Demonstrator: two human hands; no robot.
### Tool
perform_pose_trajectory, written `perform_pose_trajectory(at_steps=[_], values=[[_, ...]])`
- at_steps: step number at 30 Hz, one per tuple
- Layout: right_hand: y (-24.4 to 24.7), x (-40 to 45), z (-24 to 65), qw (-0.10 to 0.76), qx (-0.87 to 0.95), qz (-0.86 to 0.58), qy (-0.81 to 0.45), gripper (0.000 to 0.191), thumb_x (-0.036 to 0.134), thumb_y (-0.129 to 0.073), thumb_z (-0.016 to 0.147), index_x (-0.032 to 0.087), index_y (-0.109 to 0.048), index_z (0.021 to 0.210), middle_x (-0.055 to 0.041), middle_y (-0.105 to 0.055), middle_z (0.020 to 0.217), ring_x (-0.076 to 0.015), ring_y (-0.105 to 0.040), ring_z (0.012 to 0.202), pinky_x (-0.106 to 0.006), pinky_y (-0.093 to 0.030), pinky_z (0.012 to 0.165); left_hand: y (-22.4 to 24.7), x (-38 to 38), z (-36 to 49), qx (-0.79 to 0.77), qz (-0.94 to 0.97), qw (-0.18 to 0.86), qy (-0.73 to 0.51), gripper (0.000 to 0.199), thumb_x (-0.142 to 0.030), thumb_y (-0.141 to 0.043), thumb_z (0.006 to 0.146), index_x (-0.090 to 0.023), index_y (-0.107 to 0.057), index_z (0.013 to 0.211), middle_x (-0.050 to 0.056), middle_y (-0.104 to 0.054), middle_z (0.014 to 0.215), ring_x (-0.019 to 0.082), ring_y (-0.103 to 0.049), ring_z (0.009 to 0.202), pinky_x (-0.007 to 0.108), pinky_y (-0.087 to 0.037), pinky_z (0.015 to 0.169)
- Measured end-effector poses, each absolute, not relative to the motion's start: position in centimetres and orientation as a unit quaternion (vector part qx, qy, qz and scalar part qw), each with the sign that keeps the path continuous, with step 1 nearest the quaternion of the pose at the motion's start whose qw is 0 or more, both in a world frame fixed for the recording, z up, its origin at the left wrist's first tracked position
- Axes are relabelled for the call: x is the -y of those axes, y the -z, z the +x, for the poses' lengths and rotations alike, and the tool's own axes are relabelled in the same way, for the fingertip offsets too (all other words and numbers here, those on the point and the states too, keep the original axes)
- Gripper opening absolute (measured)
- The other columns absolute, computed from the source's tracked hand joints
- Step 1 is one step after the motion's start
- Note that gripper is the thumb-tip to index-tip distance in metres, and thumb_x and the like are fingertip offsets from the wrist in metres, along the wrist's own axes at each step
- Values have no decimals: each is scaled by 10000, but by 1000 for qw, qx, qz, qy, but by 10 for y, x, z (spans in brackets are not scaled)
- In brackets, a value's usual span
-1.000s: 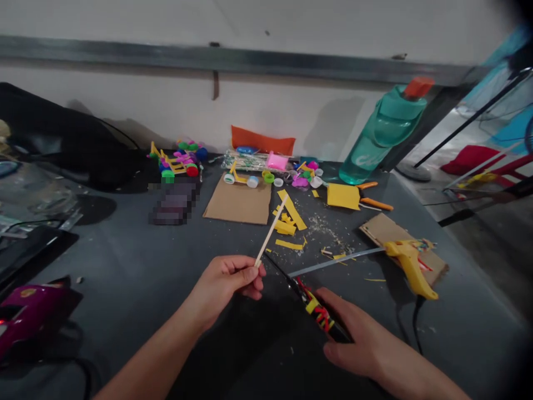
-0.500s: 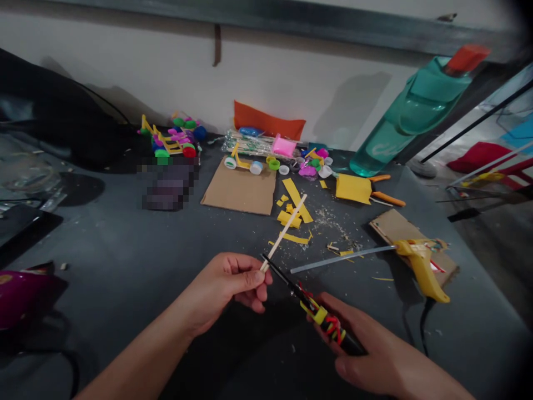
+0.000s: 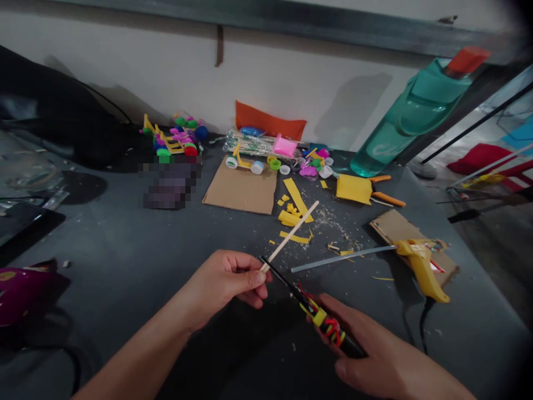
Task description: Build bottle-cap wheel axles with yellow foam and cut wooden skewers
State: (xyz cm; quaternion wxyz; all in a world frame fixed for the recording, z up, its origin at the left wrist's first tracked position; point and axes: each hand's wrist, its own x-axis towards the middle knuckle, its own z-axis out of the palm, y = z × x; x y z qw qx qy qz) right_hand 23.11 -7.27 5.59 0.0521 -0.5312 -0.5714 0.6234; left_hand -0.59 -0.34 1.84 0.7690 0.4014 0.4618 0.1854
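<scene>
Between the thumb and fingers of my left hand (image 3: 235, 280) is the near end of a thin wooden stick (image 3: 292, 232), slanting away up and to the right. My right hand (image 3: 353, 344) is closed around a thin-bladed hand tool (image 3: 318, 316). Its handle is black, with red and yellow bands wrapped about it. The narrow dark blade lies across the stick just above my left fingertips. I cannot make out the blade's edge. Beyond the stick lie yellow scraps (image 3: 296, 191) and pale crumbs on the dark table.
A yellow glue gun (image 3: 420, 266) with a long glue stick rests on cardboard at right. Behind stand a teal bottle (image 3: 410, 122) and orange-handled pliers (image 3: 385, 197). A cardboard sheet (image 3: 241, 189), small colourful toy parts (image 3: 314, 164) and a pixelated dark object (image 3: 170, 186) lie farther back.
The stick's far end has swung to the right and slightly nearer. The blade still crosses it at almost the same spot, and both hands have hardly moved.
</scene>
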Motion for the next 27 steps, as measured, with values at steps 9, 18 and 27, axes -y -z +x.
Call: perform_pose_trajectory(at_steps=[9,18,27], values=[[-49,78,234,86,563,-517,-639,719,97,-561,654,251,-401,1337,-51,-477,1320,-300,-406,1210,-449,-322,1012,-19,2,-7,-451,407,772,-188,167,-300,-667,699,-134,-654,716,9,-645,575,102,-594,498,225,-474,528],[-13,99,230,141,550,-530,-630,785,67,-540,631,247,-336,1368,-68,-434,1353,-309,-370,1238,-446,-340,1001,-19,4,-4,-454,412,762,-207,177,-315,-643,720,-139,-647,736,4,-622,587,103,-583,528,233,-467,550],[3,99,220,179,563,-520,-617,774,56,-500,570,227,-385,1317,-97,-494,1274,-311,-467,1148,-455,-400,945,-23,9,3,-491,486,668,-276,234,-350,-521,809,-149,-623,749,-23,-562,555,80,-507,500,215,-412,527]])
